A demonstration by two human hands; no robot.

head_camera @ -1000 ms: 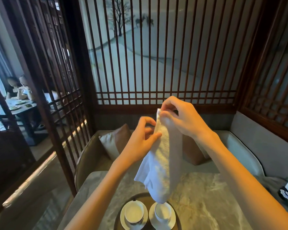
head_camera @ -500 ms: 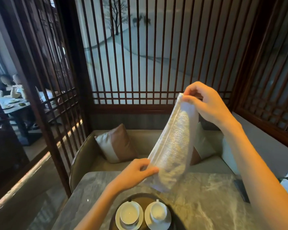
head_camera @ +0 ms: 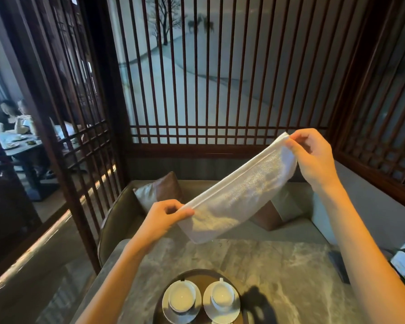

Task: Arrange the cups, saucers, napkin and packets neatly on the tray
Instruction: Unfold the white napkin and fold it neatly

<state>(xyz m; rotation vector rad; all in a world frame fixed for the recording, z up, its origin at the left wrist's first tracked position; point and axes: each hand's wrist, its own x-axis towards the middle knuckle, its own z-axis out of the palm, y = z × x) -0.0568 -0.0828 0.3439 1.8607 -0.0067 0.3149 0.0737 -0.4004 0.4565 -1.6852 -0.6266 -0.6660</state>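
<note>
A white napkin (head_camera: 237,195) is stretching in the air above the far part of the table (head_camera: 278,272). The left hand (head_camera: 160,219) is pinching its lower left end; the right hand (head_camera: 313,157) is pinching its raised right end. Near, two cups (head_camera: 181,296) are sitting on saucers (head_camera: 221,309) side by side on the round dark tray (head_camera: 197,274).

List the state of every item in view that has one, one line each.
Napkin: held in the air, stretched between both hands, above the table.
Left hand: pinching the napkin's lower end.
Right hand: pinching its upper end.
Left cup: upright on its saucer, on the tray.
Right cup: upright on its saucer, on the tray.
Tray: flat on the table.
</note>
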